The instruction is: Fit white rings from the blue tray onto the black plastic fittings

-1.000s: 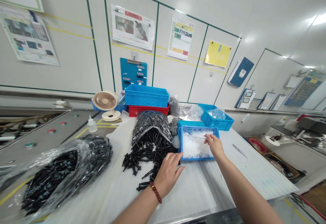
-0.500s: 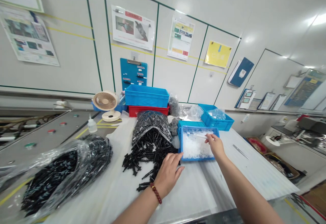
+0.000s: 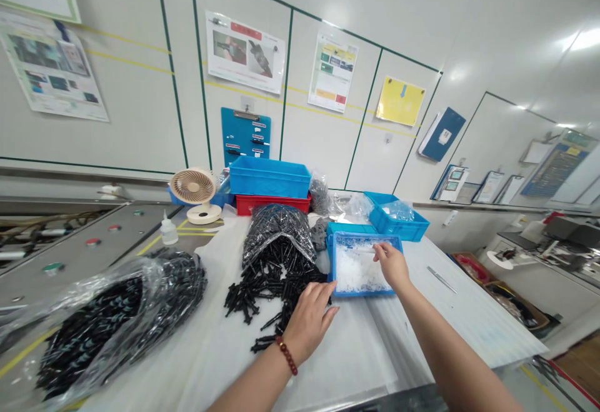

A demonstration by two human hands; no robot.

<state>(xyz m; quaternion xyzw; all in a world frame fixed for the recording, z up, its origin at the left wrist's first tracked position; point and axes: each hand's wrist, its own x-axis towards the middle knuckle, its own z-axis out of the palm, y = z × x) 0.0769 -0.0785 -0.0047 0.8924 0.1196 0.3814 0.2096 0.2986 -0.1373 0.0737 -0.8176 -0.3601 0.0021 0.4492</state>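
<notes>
Small white pieces (image 3: 359, 269) fill much of a blue bin (image 3: 365, 294) on the table. Over its right side, my right hand (image 3: 392, 265) is closed, pinching a thin white stick (image 3: 367, 250) whose tip reaches left above the pieces; its exact kind is unclear. My left hand (image 3: 309, 315) lies with fingers stretched, the fingertips at the bin's near left corner. Beside and partly under that hand are loose black slender parts (image 3: 262, 284), spilling from a clear plastic bag (image 3: 279, 227). A beaded bracelet (image 3: 287, 356) circles the left wrist.
Tweezers (image 3: 442, 279) lie right of the bin. Further bins stand behind: a blue one (image 3: 269, 177) on a red one (image 3: 272, 204), and another blue bin (image 3: 405, 227). At left are a fan (image 3: 194, 190), a dropper bottle (image 3: 169, 229) and a second bag of black parts (image 3: 122, 318).
My right hand has shifted slightly left and up over the bin with the stick, after a small move right. The white pieces appear slightly rearranged. My left hand stays in place.
</notes>
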